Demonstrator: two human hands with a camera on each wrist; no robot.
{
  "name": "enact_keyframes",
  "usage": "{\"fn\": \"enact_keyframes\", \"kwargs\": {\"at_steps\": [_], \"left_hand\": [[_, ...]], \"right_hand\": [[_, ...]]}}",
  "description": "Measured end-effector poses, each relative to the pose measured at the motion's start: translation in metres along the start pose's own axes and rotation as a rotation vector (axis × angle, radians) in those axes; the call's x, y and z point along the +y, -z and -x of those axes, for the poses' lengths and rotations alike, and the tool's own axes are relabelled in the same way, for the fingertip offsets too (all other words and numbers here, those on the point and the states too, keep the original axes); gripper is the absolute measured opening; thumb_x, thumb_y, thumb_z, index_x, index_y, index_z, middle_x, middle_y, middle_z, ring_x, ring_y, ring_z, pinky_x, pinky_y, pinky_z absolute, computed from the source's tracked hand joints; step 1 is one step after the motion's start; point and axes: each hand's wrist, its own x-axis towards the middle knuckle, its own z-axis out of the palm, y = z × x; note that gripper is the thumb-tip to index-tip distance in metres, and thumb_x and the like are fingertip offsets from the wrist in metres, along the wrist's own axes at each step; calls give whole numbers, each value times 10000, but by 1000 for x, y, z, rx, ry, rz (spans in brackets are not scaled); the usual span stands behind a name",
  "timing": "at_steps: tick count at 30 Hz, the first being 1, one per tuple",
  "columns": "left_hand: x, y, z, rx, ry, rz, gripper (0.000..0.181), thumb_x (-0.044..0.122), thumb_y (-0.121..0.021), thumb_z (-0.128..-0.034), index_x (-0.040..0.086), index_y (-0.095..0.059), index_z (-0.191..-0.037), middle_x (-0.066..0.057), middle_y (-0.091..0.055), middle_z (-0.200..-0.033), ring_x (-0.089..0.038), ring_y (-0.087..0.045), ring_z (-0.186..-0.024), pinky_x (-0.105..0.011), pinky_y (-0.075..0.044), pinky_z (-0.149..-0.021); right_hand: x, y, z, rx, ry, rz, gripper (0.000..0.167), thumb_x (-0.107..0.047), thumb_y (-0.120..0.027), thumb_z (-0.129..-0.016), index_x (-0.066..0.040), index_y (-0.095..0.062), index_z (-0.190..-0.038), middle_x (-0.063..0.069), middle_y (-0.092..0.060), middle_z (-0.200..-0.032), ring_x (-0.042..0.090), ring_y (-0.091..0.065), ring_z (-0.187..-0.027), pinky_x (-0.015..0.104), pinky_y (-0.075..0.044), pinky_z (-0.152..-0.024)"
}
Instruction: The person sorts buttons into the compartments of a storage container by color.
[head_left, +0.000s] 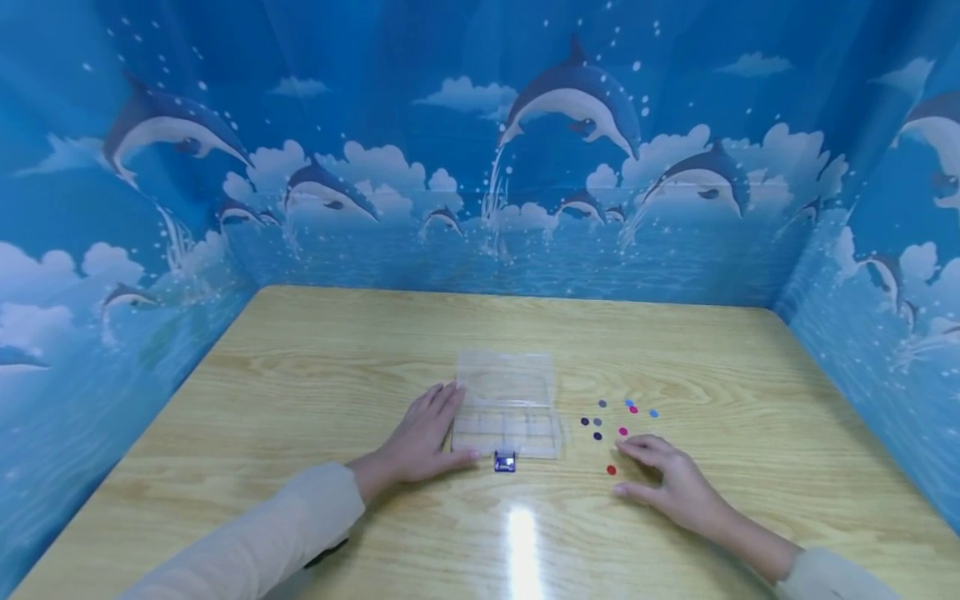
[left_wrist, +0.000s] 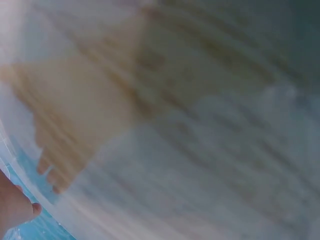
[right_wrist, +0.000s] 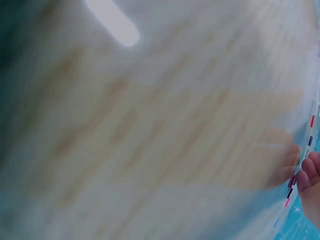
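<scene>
Nine discs (head_left: 597,436) lie at the box's (head_left: 504,407) three o'clock. Left hand (head_left: 422,437), straight-fingered, rests at its nine o'clock. Right hand (head_left: 677,487), unclenched, is beside the discs.

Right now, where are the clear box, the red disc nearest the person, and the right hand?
Clear box (head_left: 505,406), head view: seam between its halves.
Red disc (head_left: 611,470), head view: its upper face.
Right hand (head_left: 675,489), head view: back of hand.

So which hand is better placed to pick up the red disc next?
Probably the right hand: it is open beside the red disc, while the left hand is farther off by the left side of the clear box.
</scene>
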Motion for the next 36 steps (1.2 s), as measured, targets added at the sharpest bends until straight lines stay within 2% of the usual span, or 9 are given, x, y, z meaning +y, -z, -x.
{"fn": "enact_keyframes", "kwargs": {"at_steps": [9,14,20,36], "left_hand": [[-1,1,-2,16,-5,7,941,596,-540,-833,28,-160,-1480,-199,-167,-1536,-404,-155,-1407,-548,-141,-1143],[-2,0,-3,11,-4,4,940,600,-532,-836,34,-151,-1483,-202,-148,-1540,-406,-146,-1409,-551,-140,-1143],[-2,-1,-3,5,4,3,937,606,-518,-841,48,-135,-1489,-199,-139,-1543,-395,-137,-1414,-545,-137,-1145],[-3,-2,-4,4,22,22,888,577,-491,-868,30,-155,-1481,-208,-131,-1542,-401,-127,-1414,-547,-131,-1146]], "right_hand": [[1,-4,-3,31,82,3,413,-216,-814,-649,-21,-709,-998,10,-645,-1005,187,-608,-900,302,-545,-783],[2,-6,-4,17,80,0,368,-174,-806,-657,-14,-715,-975,-7,-637,-972,123,-586,-875,247,-540,-751],[2,-7,-6,6,55,-18,312,-118,-793,-661,-5,-719,-942,7,-638,-956,92,-574,-867,216,-538,-741],[5,-11,-9,53,117,-78,177,-40,-780,-654,-26,-740,-825,-28,-627,-865,-4,-531,-817,161,-517,-686]]}}
